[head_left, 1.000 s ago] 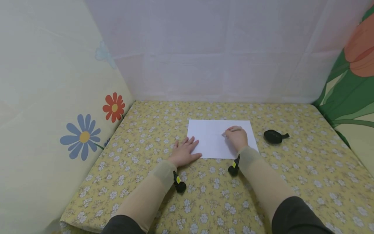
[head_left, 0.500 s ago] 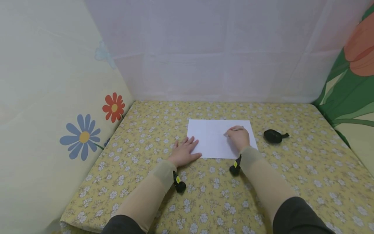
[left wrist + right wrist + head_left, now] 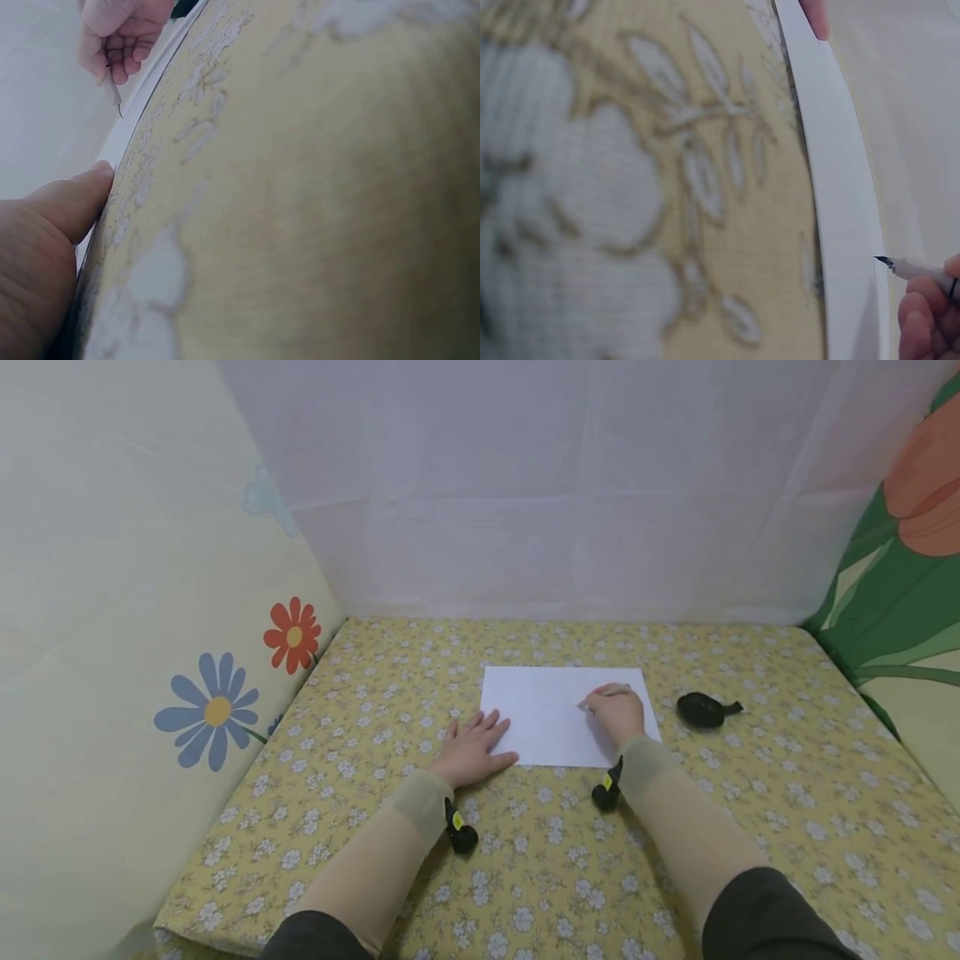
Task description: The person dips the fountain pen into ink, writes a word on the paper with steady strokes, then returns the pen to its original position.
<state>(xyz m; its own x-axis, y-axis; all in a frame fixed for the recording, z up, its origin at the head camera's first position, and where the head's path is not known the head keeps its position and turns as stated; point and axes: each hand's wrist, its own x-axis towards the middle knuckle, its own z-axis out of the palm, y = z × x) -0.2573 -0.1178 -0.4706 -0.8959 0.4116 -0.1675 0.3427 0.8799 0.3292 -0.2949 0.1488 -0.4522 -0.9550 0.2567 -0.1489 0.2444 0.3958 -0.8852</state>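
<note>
- White paper sheet [image 3: 540,727]: your left hand [image 3: 472,756], fingers spread, rests on its near-left corner.
- Above its right half, your right hand [image 3: 621,717] pinches the pen [image 3: 921,270]; tip contact unclear.
- Risk: sheet could pivot under pen drag, being steadied at one corner.
- Risk: floral tablecloth [image 3: 555,868] beneath may give, letting the tip dent it.

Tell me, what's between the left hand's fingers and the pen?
Only a stretch of the white paper lies between the left hand's fingers and the pen; the head view shows no object on it. Faint marks I cannot judge.
</note>
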